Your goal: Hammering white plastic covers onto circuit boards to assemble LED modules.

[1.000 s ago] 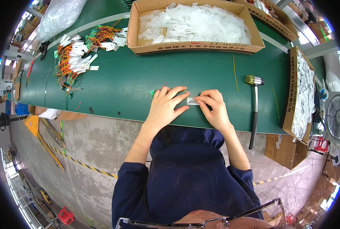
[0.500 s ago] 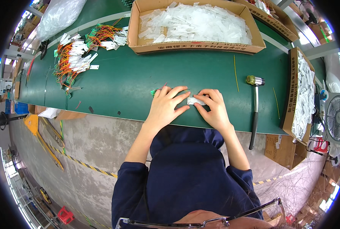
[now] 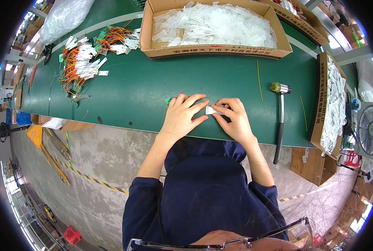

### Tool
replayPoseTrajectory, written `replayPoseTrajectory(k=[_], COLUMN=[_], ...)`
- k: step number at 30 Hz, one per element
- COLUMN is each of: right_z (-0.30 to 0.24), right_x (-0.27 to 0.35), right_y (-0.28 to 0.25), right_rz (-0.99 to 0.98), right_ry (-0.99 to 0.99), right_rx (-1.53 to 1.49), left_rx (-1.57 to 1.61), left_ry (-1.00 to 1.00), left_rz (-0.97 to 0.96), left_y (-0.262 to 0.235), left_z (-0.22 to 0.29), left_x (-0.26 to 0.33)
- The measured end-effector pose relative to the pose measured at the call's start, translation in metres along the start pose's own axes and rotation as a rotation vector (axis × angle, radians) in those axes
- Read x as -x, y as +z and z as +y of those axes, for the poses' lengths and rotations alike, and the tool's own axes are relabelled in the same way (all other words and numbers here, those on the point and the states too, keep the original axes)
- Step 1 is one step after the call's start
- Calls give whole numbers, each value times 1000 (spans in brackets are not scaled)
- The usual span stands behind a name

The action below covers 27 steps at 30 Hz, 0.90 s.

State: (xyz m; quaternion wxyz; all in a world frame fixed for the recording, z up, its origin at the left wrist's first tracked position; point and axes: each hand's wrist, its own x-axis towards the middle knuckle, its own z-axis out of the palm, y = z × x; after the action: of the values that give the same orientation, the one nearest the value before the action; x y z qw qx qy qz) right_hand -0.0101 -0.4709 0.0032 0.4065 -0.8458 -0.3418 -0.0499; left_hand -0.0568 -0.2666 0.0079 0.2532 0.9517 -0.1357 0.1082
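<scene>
My left hand (image 3: 182, 113) rests low over the green table with its fingers spread, thumb and index tips apart at the left end of a small flat white piece (image 3: 209, 110). A small green circuit board (image 3: 168, 101) with a thin reddish wire shows from beyond its outer fingers; the rest of it is hidden beneath the hand. My right hand (image 3: 235, 119) pinches the white piece between thumb and fingers, covering its right end. The piece lies at or close to the table top; exact contact cannot be made out.
A cardboard box (image 3: 215, 51) of translucent strips stands behind my hands. Wired boards with white tabs (image 3: 84, 62) are heaped at the far left. To the right lie a mallet (image 3: 281, 121) and thin yellow strips (image 3: 259, 79); beyond stands a box (image 3: 320, 102) of white pieces.
Both hands stay in nearly the same place. My right fingers have shifted very slightly on the white piece, and less of its surface shows.
</scene>
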Motion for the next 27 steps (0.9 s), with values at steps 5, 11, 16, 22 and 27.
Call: replayPoseTrajectory(k=[5,11,16,22,27], right_z=[-1,1,-3,-14,-1], right_x=[0,0,0,31,98], right_y=[0,1,-2,-56,-90], right_rz=[11,2,12,381,48], right_ry=[3,-2,30,332,832], right_rx=[-6,-10,-3,236,924], left_rx=[1,7,11,7,15], left_ry=[-8,-19,-14,-11,-26], left_rz=[-5,-15,-21,-6,-34], left_y=[-1,0,-1,-1,-2], left_z=[0,0,2,-2,1], left_x=[1,0,-1,3,1])
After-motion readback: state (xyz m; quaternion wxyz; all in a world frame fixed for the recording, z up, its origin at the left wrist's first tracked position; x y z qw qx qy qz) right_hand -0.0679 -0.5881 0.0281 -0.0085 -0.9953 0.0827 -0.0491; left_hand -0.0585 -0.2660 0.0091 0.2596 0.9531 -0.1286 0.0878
